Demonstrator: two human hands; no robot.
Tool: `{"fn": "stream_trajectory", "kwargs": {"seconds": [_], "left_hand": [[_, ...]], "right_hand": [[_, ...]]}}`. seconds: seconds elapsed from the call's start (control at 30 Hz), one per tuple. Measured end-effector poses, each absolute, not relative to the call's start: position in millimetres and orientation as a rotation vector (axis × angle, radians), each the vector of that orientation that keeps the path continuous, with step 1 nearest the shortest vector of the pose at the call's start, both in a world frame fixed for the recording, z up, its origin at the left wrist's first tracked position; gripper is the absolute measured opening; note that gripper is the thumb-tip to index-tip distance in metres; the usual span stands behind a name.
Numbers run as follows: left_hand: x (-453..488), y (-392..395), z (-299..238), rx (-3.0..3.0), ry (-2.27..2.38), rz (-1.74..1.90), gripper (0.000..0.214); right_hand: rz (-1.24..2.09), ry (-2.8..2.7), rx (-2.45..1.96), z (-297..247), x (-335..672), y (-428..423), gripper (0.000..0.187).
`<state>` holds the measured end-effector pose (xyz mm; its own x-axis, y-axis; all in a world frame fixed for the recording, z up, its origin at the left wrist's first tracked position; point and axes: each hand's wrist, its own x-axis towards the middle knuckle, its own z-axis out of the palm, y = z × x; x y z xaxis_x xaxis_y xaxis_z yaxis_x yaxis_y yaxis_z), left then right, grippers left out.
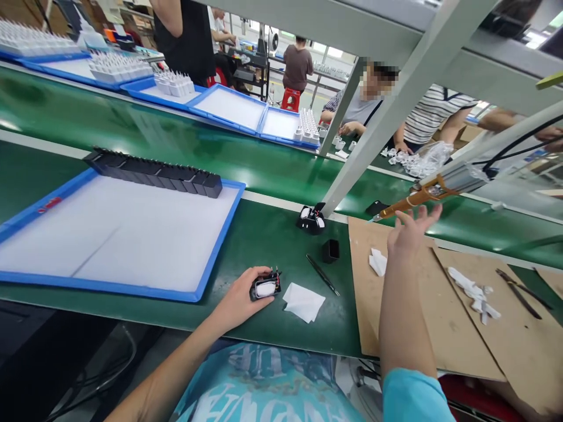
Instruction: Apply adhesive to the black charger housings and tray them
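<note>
My left hand (244, 298) grips a small black plastic housing (265, 288) with a white part inside and thin reddish prongs or wires on top, low over the green bench. To its right lies a folded white cloth or tissue (304, 302). My right hand (412, 227) is raised over the cardboard, fingers spread. Just beyond its fingertips hangs an orange-brown and silver pen-shaped tool (416, 199) with a pale tip; whether they touch, I cannot tell. Black tweezers (322, 274), a black box-shaped shell (331, 251) and shiny black parts with white insides (311, 219) sit between the hands.
At left, a blue-rimmed tray (200, 287) carries a row of black blocks (153, 173). Cardboard (422, 310) at right bears white scraps (475, 293) and pliers (521, 290). A slanted metal post (373, 149) rises behind the bench. Other people work beyond the green belt (185, 132).
</note>
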<state>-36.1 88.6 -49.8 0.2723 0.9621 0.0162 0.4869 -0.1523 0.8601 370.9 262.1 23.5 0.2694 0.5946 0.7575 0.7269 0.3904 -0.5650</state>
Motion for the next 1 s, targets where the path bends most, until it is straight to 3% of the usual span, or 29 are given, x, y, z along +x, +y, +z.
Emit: {"fn": "stream_trajectory", "kwargs": {"seconds": [0.2,0.63,1.0], "left_hand": [[-35.5,85.3,-48.8,1.814,1.36,0.765,0.032],[-9.3,77.6,-43.4,1.902,1.398,0.828,0.035],[0.6,68.6,-31.2,1.918,1.408,0.799,0.034]], "right_hand": [[0.291,-1.078,-1.241,20.8,357.7,276.7,0.05],[0.871,-0.984,-0.81,28.7,250.8,111.1,0.051],[1.16,-0.88,-0.535,50.3,163.7,99.5,0.048]]}}
